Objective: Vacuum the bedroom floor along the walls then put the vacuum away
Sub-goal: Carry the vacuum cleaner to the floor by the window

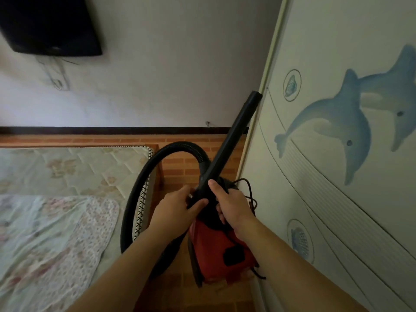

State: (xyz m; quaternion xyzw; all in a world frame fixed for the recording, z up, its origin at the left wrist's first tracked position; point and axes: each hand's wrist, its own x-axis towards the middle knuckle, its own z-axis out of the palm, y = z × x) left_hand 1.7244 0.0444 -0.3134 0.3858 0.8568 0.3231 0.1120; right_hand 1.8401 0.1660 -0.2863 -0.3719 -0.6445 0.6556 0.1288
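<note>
Left hand (180, 206) and right hand (231, 203) grip the black wand (234, 136) low, its open end slanting up-right toward the wardrobe (292, 199).

The red canister vacuum (221, 251) sits low in the centre of the frame, its black top end uppermost. Its rigid black wand (233, 140) slants up and right from centre, open end highest. The ribbed black hose (175, 147) arches left and loops downward.

Matt black plastic wand (234, 138) and ribbed hose (144, 176); red smooth-plastic vacuum body (220, 251); quilted cloth mattress (74, 167); brick-pattern floor (180, 154); smooth painted wardrobe door (337, 199).
</note>
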